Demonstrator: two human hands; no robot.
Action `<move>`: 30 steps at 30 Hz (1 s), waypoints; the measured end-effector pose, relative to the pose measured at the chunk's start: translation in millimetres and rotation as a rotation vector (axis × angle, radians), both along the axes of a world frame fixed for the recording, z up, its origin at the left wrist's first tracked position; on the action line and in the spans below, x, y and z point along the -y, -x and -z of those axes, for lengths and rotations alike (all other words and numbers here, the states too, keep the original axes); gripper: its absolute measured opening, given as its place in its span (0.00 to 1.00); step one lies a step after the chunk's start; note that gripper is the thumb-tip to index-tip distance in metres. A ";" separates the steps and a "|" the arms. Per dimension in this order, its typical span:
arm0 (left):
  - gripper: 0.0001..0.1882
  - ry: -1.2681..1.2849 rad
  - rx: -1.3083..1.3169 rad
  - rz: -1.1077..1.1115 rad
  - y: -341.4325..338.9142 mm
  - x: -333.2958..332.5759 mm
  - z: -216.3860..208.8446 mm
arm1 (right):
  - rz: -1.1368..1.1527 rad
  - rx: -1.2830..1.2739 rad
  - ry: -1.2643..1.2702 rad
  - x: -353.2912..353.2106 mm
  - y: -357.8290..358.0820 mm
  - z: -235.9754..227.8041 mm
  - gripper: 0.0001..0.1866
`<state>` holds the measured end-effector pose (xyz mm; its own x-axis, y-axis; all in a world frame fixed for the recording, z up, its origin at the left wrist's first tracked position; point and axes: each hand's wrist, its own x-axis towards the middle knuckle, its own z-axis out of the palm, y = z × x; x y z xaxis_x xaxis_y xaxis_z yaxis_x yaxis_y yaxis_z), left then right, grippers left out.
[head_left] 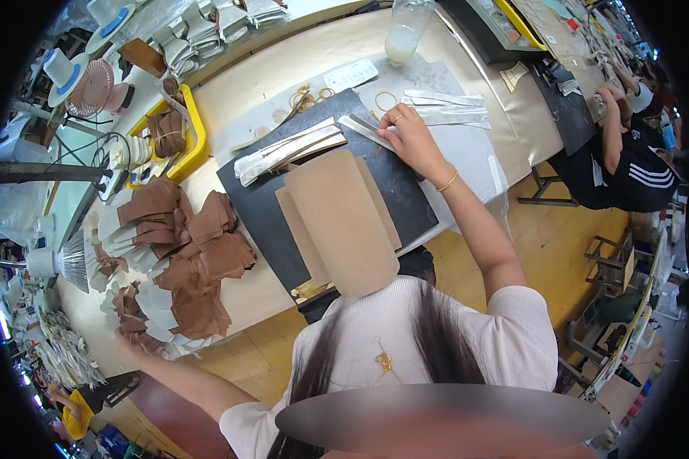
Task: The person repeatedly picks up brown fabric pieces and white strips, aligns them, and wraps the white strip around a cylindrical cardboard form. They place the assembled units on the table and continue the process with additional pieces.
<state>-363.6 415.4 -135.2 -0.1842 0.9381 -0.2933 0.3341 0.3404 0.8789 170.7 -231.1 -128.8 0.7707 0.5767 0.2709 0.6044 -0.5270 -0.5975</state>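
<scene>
My right hand [415,145] is closed, its fingertips pinching the end of a narrow white strip [366,131] over the far edge of a black mat [246,200]. To the left of that strip, a bundle of similar white strips [287,154] with brown edges lies on the mat. A tan rounded panel [343,218] rests on the mat in front of my body, with a second tan piece under it. Out to the left, my left hand [128,348] is beside a heap of brown leather pieces [200,264]; its fingers are too hidden to read.
More white strips [455,109] lie beyond my right hand. A plastic cup [408,34] stands at the far edge. A yellow tray [195,126] holds brown bundles at the left, near a small fan [92,88] and a lamp [61,262]. Another person [628,164] sits at the right.
</scene>
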 end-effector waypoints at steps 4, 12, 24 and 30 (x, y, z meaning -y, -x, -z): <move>0.24 -0.017 0.178 0.011 2.3 7.5 -18.5 | -0.004 0.039 0.025 -7.8 4.1 -2.3 0.05; 0.23 -0.419 0.463 -0.058 8.7 18.6 -64.1 | 0.042 -0.115 0.178 -5.7 -10.3 -16.5 0.05; 0.12 -0.926 0.299 0.148 -111.8 179.6 -198.5 | -0.155 0.456 0.199 -5.1 -10.7 -1.4 0.03; 0.15 -0.618 0.247 0.507 -173.4 231.3 -199.8 | -0.192 0.280 0.355 -6.9 -6.8 -21.1 0.08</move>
